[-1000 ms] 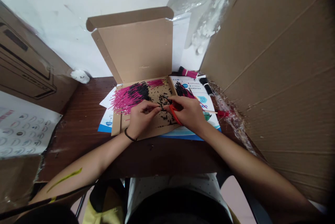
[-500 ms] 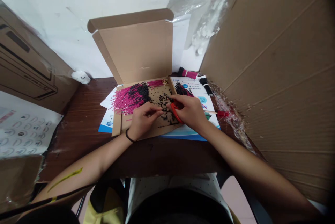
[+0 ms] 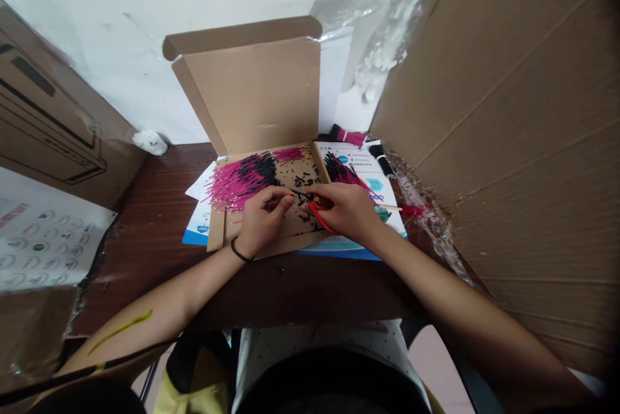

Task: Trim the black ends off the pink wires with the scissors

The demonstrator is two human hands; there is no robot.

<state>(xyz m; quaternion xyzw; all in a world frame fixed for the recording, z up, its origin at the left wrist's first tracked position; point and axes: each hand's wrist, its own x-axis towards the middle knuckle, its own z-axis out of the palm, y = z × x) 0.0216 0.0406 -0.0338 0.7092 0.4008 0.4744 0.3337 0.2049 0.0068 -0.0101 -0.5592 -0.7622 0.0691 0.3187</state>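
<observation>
An open cardboard box (image 3: pixel 252 91) lies on the brown table (image 3: pixel 145 233). A heap of pink and black wires (image 3: pixel 242 178) fills its left half, and small black cut bits (image 3: pixel 303 181) litter its floor. My right hand (image 3: pixel 346 210) is closed round red-handled scissors (image 3: pixel 320 215), their tip pointing left. My left hand (image 3: pixel 261 217) pinches a thin wire I can barely make out, its end at the scissor tip. Both hands hover over the box floor, almost touching.
A second bunch of pink and black wires (image 3: pixel 341 170) lies on a blue and white sheet (image 3: pixel 372 185) right of the box. A red-handled tool (image 3: pixel 407 209) lies beside it. A tall cardboard panel (image 3: pixel 508 117) stands on the right, another carton (image 3: pixel 43 123) on the left.
Both hands have shifted slightly toward the far side of the box, and the scissor tip now meets the left fingertips. The view has barely moved.
</observation>
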